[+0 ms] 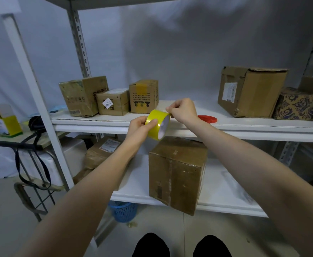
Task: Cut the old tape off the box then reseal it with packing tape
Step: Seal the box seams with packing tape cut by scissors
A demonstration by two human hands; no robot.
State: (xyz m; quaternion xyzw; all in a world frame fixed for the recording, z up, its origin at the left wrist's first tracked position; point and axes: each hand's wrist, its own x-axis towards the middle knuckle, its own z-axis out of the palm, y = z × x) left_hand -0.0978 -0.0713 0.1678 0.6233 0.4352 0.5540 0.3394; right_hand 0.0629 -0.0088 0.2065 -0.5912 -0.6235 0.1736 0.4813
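A yellow roll of packing tape is held up in front of the upper shelf. My left hand grips the roll from the left side. My right hand pinches at the roll's upper right edge, where the tape end lies. Below them a brown cardboard box stands on the lower shelf, one corner jutting over the front edge, a worn seam running down its face. A red object, perhaps a cutter, lies on the upper shelf to the right of my right hand.
The upper shelf carries three small cartons at left, a large carton and a patterned box at right. Another package sits low left. A blue basket stands on the floor, a cart at left.
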